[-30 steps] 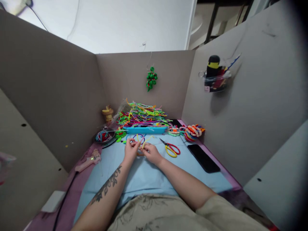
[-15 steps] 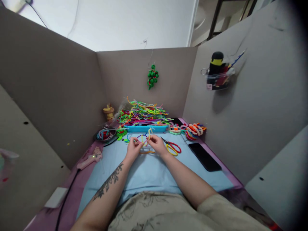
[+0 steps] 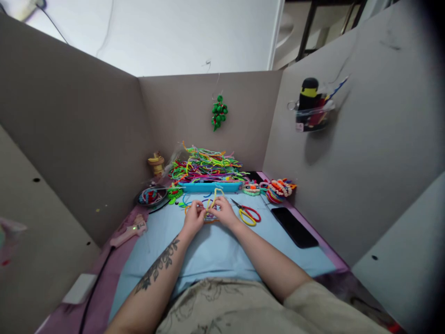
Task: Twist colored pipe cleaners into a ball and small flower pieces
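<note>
My left hand (image 3: 193,217) and my right hand (image 3: 225,212) meet over the light blue mat (image 3: 208,250), fingers pinched together. Between them they hold a yellow pipe cleaner (image 3: 214,196) that loops up above the fingers, with an orange piece just beneath the hands. Blue and purple pipe cleaner bits lie on the mat right behind my fingers. The yellow-and-red scissors (image 3: 247,213) rest just right of my right hand.
A heap of coloured pipe cleaners (image 3: 205,167) sits behind a blue tray (image 3: 210,186). A bowl (image 3: 151,196) and pink glue gun (image 3: 127,231) lie left; finished pieces (image 3: 278,190) and a black phone (image 3: 294,227) lie right. Cardboard walls enclose the desk.
My hands came together again after the right hand lifted the yellow pipe cleaner forward; its loop now stands upright between my fingers.
</note>
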A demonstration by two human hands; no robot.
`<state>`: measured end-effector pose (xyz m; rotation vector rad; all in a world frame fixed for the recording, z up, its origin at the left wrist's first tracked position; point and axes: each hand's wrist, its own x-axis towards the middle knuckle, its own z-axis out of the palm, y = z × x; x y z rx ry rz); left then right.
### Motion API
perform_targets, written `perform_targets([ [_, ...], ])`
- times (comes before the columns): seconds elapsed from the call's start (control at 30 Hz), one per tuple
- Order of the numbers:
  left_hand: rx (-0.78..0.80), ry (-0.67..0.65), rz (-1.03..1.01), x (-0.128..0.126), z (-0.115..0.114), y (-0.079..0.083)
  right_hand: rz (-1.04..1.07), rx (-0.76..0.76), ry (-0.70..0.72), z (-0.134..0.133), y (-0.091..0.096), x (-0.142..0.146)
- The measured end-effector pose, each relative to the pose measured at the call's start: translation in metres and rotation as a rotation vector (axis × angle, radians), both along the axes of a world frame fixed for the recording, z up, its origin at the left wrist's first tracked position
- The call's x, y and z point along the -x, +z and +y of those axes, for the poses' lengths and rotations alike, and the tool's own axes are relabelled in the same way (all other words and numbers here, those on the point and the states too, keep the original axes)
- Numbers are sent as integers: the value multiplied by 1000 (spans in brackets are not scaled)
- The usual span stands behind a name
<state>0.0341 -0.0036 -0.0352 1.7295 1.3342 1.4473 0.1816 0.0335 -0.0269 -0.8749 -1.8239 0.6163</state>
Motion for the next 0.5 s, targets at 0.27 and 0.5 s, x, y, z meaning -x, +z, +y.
perform_targets([
  [0.27,-54,96,163,-1,-5,4,-87,97,-110,6,-8,3],
  [0.5,-99,225,7,-2,-8,12,47,143,-123,10,-9,-1],
])
